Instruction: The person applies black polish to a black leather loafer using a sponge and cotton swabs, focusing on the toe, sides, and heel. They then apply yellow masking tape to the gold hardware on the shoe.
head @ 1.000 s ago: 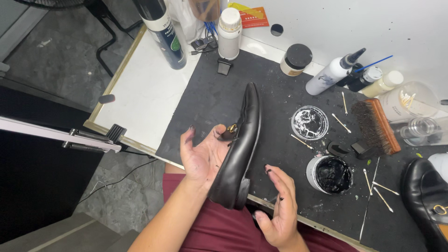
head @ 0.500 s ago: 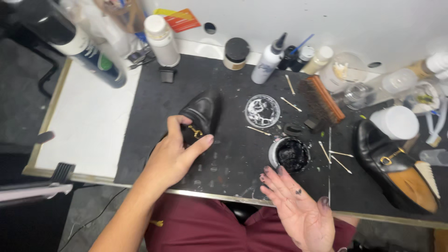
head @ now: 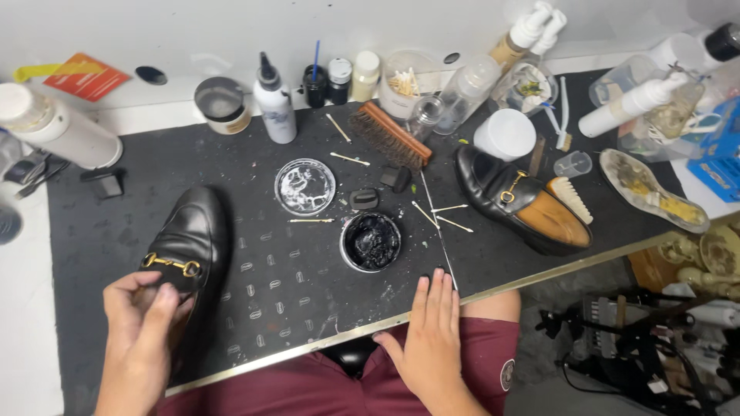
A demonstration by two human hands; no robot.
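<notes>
resting upright on the table [head: 92, 231] now, no longer lifted, the black loafer [head: 189, 246] is gripped at its heel end by the left hand [head: 139, 323]; the right hand [head: 432, 339], fingers open, has been laid flat at the table edge near the polish tin [head: 371, 241].

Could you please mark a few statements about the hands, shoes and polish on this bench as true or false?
1. The left hand grips the black loafer. True.
2. The right hand holds a brush. False: it lies flat at the mat's edge, holding nothing.
3. The polish tin is open. True.
4. The other loafer lies left of the tin. False: it lies to the right.
5. The wooden brush rests on the mat. True.
</notes>
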